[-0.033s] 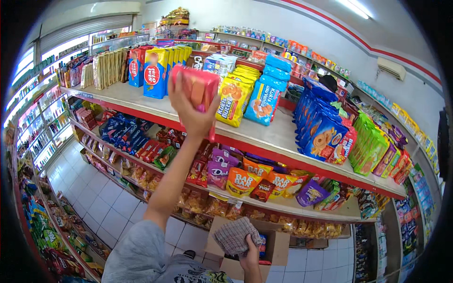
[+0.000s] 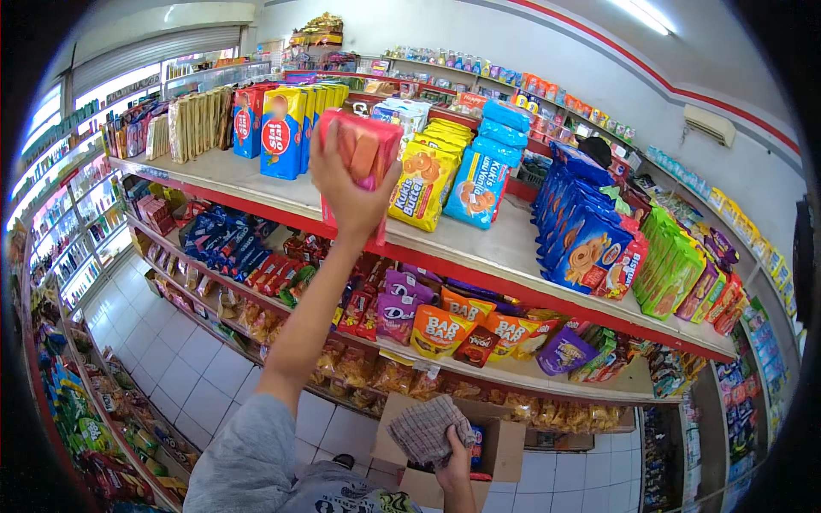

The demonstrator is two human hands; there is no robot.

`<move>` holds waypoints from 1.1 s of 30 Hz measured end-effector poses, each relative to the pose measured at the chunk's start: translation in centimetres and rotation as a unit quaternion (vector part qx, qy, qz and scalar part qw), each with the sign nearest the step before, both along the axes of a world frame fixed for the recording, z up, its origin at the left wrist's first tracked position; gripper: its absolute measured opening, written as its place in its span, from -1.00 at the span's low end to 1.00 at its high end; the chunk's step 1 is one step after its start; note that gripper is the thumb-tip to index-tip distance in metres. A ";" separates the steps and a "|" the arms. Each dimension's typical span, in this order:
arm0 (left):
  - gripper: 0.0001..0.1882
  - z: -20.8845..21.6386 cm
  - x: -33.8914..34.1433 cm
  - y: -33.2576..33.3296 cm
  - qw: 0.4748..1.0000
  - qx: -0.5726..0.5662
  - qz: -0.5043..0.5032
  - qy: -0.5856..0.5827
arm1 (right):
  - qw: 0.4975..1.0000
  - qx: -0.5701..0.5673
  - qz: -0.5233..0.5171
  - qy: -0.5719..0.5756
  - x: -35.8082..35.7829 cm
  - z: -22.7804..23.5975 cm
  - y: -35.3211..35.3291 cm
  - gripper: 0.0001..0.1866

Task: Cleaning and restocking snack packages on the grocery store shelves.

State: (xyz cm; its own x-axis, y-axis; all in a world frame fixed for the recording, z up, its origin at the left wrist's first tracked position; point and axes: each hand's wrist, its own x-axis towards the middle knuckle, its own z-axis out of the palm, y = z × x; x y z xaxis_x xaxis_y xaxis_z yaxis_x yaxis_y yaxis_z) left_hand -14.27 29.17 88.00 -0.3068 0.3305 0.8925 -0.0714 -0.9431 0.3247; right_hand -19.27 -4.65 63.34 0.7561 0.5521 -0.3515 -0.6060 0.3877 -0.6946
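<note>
My left hand (image 2: 352, 203) is raised over the front of the top shelf (image 2: 295, 192), its fingers wrapped round red biscuit packets (image 2: 363, 141). The exact number of packets in it is hard to make out. They stand in front of white packets and just left of the yellow cookie packets (image 2: 421, 184). Blue cookie packets (image 2: 479, 184) follow to the right. Low down, my right hand (image 2: 456, 466) grips a folded grey-brown checked cloth (image 2: 425, 427). That cloth hangs above an open cardboard box (image 2: 506, 449) with some packets partly visible inside.
Red and yellow-blue wafer packets (image 2: 284, 128) stand left of my left hand. Blue biscuit packets (image 2: 577, 222) and green packets (image 2: 671, 256) line the shelf's right. Lower tiers hold orange snack pouches (image 2: 440, 329). Another stocked shelf (image 2: 107, 410) borders the tiled aisle (image 2: 184, 359) on the left.
My left hand has shifted slightly to the right with the red biscuit packets. My right hand and the cloth have barely moved.
</note>
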 end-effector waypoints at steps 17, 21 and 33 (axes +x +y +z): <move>-0.03 0.8 12.2 15.2 0.991 -0.073 0.075 0.089 | 0.992 -0.015 -0.122 -0.014 1.0 -0.3 3.9 -0.58; -0.10 0.4 13.9 15.5 0.987 -0.059 0.079 0.125 | 0.990 0.001 -0.140 0.007 1.3 -0.8 4.3 -0.58; -0.28 -1.9 15.3 21.3 0.989 -0.028 -0.043 0.137 | 0.985 -0.006 -0.175 -0.010 0.5 -3.0 2.9 -0.58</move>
State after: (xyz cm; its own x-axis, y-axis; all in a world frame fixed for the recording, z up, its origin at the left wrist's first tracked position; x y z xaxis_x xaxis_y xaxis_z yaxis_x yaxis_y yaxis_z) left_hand 1.06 50.48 86.08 -0.0239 0.3968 0.9176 -0.0530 -0.9170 0.3952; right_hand -18.81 -1.71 60.31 0.9056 0.2534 -0.3400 -0.4239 0.5623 -0.7100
